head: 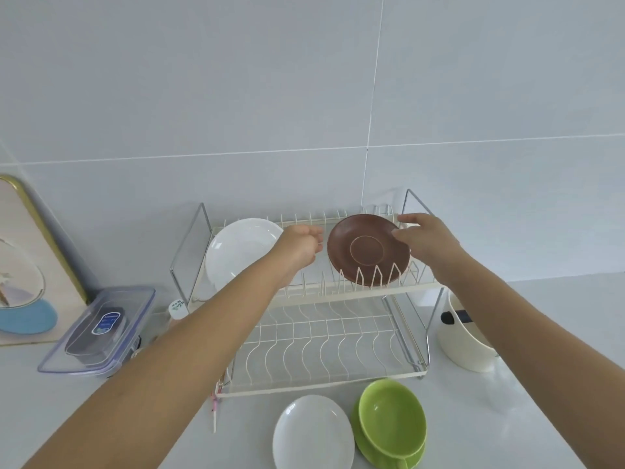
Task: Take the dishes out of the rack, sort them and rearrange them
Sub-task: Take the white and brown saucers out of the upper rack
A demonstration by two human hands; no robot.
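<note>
Right hand (426,242) pinches the brown plate (367,253) upright at the rack's (324,292) top right, underside facing out; left hand (301,247) hovers loosely curled, holding nothing. White counter (507,418), grey tiled wall (236,96).

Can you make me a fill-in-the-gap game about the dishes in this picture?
1. The round brown saucer stands on the ____ tier of the cream wire dish rack.
2. The green ceramic bowl sits on a matching green ____.
3. The flat white plate on the countertop lies to the ____ of the green bowl.
4. The right hand touches the ____ saucer.

Missing words: top; plate; left; brown
</note>
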